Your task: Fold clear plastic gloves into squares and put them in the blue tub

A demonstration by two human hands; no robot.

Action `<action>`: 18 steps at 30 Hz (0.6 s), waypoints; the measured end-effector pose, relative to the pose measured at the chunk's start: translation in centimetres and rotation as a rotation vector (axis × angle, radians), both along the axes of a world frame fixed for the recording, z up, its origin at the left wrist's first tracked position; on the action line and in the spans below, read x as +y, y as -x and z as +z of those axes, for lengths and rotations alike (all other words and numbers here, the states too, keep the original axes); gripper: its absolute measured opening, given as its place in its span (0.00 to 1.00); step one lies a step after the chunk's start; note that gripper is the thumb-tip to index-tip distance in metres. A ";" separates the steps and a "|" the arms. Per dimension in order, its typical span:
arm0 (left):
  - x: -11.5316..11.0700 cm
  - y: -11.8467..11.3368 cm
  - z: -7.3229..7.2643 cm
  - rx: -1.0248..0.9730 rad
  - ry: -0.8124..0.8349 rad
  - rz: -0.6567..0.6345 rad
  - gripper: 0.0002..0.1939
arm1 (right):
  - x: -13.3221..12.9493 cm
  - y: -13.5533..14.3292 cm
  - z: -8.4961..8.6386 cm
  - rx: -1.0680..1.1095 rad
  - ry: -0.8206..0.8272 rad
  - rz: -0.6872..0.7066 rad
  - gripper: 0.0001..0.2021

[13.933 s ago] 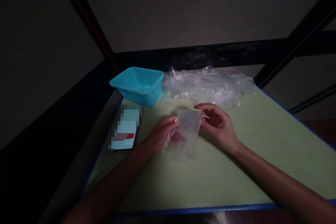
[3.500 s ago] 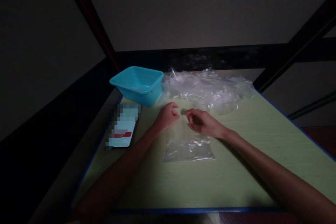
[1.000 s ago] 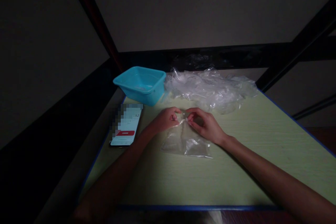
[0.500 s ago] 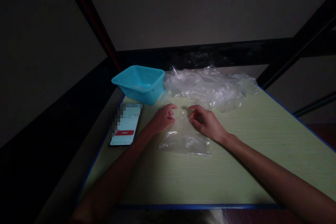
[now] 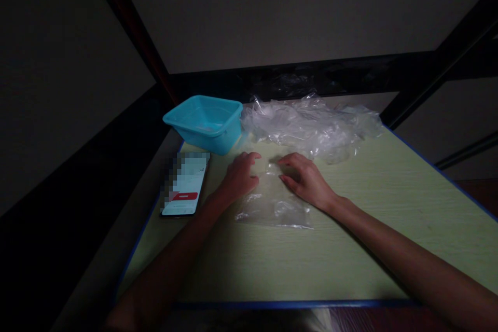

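A clear plastic bag (image 5: pixel 272 207) lies flat on the pale green table (image 5: pixel 350 249). My left hand (image 5: pixel 239 176) rests at the bag's far left corner with fingers loosely spread. My right hand (image 5: pixel 305 179) sits at the bag's far right corner, fingers curled downward onto the plastic. Neither hand lifts the bag; whether the fingertips pinch its top edge is hard to see in the dim light.
A turquoise plastic tub (image 5: pixel 206 123) stands at the table's back left. A heap of clear plastic bags (image 5: pixel 311 127) lies along the back. A phone (image 5: pixel 184 184) with a lit screen lies at the left edge. Dark metal bars (image 5: pixel 311 75) frame the table.
My two hands have moved slightly apart along the bag's far edge and their fingers have loosened. The bag lies flatter on the table.
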State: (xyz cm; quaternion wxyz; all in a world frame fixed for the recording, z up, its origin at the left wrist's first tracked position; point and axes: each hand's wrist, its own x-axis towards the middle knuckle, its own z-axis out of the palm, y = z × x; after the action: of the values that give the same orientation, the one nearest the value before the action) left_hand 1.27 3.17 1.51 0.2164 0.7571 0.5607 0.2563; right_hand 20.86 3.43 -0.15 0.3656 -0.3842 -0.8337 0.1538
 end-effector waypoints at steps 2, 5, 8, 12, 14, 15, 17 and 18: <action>-0.8 -0.4 0.4 0.063 -0.119 0.034 0.26 | -0.2 -0.2 0.8 0.020 -0.040 -0.015 0.12; -2.6 -1.4 1.0 0.164 -0.293 -0.035 0.23 | -1.2 -0.4 2.3 0.004 -0.067 -0.042 0.13; -4.5 -2.4 0.9 0.313 -0.341 -0.182 0.19 | -3.0 -0.3 3.0 -0.138 -0.033 0.003 0.18; -6.0 -3.0 -0.2 0.476 -0.320 -0.228 0.23 | -5.0 0.0 2.0 -0.377 -0.011 0.049 0.22; -6.1 -2.9 -0.7 0.512 -0.298 -0.216 0.24 | -5.4 0.0 1.3 -0.456 0.003 0.032 0.23; -6.2 -2.8 -0.8 0.524 -0.289 -0.210 0.25 | -5.4 0.0 1.1 -0.482 0.010 0.023 0.23; -6.2 -2.7 -1.1 0.541 -0.276 -0.200 0.25 | -5.1 -0.2 0.9 -0.500 0.023 0.019 0.23; -6.2 -2.7 -1.2 0.547 -0.270 -0.198 0.26 | -4.9 -0.2 0.9 -0.495 0.030 0.026 0.23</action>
State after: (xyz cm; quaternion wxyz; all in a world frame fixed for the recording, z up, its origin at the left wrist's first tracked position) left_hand 3.93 -3.01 0.33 -0.0211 0.8707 0.4826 0.0931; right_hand 21.08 -1.44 0.79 0.1422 -0.4048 -0.9004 0.0722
